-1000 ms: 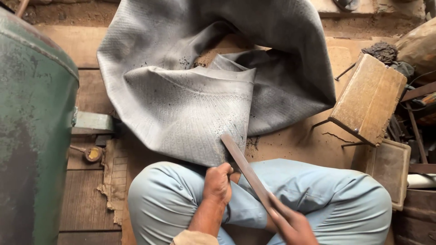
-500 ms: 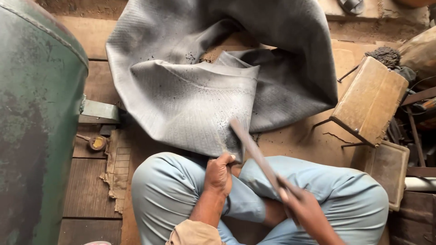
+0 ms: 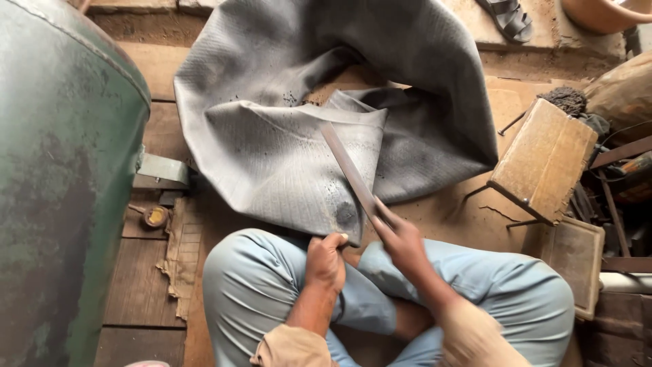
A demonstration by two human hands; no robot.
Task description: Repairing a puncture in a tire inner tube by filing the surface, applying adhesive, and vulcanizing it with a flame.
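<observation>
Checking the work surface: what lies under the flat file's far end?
The flat file, held by the right hand, lies across the grey rubber tube. Whatever is beneath that rubber fold is covered.

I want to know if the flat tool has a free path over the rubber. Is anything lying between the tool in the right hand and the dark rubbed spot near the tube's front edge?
Nothing visible does. The right hand holds the flat tool across the grey rubber tube, beside the dark spot. The left hand grips the tube's edge just below that spot.

No packages, labels, signs, screens — none visible.
</observation>
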